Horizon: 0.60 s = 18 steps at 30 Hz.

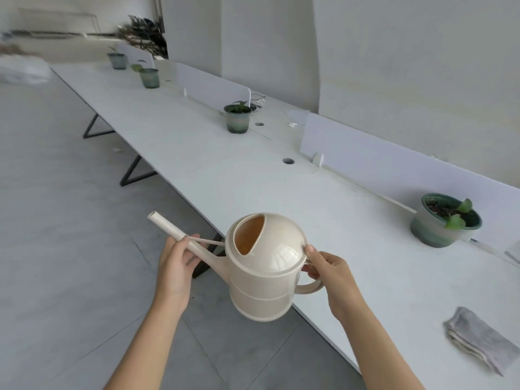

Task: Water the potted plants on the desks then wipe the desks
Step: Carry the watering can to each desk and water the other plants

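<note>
The long white desk [225, 170] runs from near right to far left, carrying four potted plants; the nearest pot [439, 223] sits at right. I carry the watering can [264, 268] off its near edge: my right grip [334, 274] closed on the handle, my left grip [174, 266] steadying the spout. Watering step; next, tip the spout over that pot. A folded cloth [481, 337] waits near right.
</note>
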Tool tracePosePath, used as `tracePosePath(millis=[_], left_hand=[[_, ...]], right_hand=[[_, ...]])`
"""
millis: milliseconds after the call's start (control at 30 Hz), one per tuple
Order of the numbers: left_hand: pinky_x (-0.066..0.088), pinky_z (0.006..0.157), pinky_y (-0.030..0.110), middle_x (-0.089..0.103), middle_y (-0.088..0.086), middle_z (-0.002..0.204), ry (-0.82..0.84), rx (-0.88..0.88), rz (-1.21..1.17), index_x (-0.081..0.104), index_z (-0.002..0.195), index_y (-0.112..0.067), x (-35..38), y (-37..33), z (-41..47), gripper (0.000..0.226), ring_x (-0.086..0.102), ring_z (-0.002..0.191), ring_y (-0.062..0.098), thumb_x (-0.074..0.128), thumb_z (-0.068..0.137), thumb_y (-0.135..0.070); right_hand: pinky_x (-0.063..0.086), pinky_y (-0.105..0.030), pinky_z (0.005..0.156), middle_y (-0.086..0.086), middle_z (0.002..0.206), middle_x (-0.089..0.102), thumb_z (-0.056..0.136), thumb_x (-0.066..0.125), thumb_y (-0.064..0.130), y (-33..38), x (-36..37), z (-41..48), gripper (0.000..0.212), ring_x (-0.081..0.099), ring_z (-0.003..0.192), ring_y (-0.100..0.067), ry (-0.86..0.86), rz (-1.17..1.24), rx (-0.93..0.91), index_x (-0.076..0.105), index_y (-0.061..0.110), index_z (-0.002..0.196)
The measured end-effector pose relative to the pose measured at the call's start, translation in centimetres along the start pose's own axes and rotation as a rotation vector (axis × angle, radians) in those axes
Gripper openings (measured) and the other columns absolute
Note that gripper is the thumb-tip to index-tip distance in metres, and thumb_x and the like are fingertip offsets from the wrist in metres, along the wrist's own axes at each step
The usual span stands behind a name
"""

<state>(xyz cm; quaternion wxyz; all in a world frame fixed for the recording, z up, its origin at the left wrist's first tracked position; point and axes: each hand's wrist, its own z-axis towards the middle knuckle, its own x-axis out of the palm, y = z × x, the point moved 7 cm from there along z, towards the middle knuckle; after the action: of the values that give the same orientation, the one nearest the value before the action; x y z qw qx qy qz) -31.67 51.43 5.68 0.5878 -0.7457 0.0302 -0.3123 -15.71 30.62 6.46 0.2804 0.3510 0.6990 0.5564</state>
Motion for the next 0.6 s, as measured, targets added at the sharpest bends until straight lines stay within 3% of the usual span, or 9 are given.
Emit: tracePosePath(millis=[100,200,267,433,600], left_hand=[[0.044,0.077,0.028,0.056,0.007,0.091,-0.038,0.007,0.014,0.047,0.077,-0.016,-4.1,-2.0,2.3,0.023,0.056,0.088,0.018,0.035,0.096,-0.011],[0.044,0.079,0.029,0.056,0.009,0.093,-0.043,0.014,0.019,0.046,0.076,-0.015,-7.7,-3.9,4.9,0.022,0.057,0.089,0.019,0.036,0.096,-0.011],[0.044,0.078,0.028,0.056,0.008,0.093,-0.039,0.01,0.027,0.047,0.078,-0.016,-9.8,-4.9,6.8,0.021,0.057,0.089,0.018,0.037,0.095,-0.011],[0.044,0.076,0.026,0.053,0.006,0.091,-0.063,-0.033,0.01,0.046,0.078,-0.017,-13.3,-6.6,11.0,0.019,0.057,0.089,0.016,0.039,0.095,-0.012],[0.044,0.078,0.028,0.052,0.007,0.092,-0.042,-0.051,0.004,0.046,0.078,-0.018,-14.3,-7.2,16.0,0.019,0.055,0.089,0.017,0.04,0.095,-0.012]], right_hand=[[0.044,-0.029,0.083,-0.001,0.078,0.069,0.069,0.067,0.053,-0.2,4.7,1.5,0.065,0.068,0.071,-0.002,0.04,-0.005,0.01,0.063,-0.009,0.089],[0.044,-0.027,0.081,-0.003,0.079,0.066,0.082,0.06,0.04,-0.6,9.3,2.8,0.054,0.064,0.075,-0.009,0.073,-0.014,0.034,0.063,-0.012,0.094],[0.043,-0.026,0.079,-0.004,0.076,0.062,0.079,0.059,0.042,-0.8,12.1,3.6,0.05,0.059,0.076,-0.014,0.078,0.001,0.042,0.065,-0.006,0.091],[0.044,-0.036,0.09,-0.009,0.08,0.064,0.062,0.068,0.056,-0.4,17.7,5.6,0.074,0.059,0.082,-0.018,0.075,0.003,0.067,0.064,-0.012,0.091],[0.045,-0.033,0.087,-0.01,0.083,0.065,0.066,0.065,0.053,0.9,20.4,9.1,0.073,0.062,0.084,-0.017,0.081,-0.038,0.056,0.061,-0.015,0.092]])
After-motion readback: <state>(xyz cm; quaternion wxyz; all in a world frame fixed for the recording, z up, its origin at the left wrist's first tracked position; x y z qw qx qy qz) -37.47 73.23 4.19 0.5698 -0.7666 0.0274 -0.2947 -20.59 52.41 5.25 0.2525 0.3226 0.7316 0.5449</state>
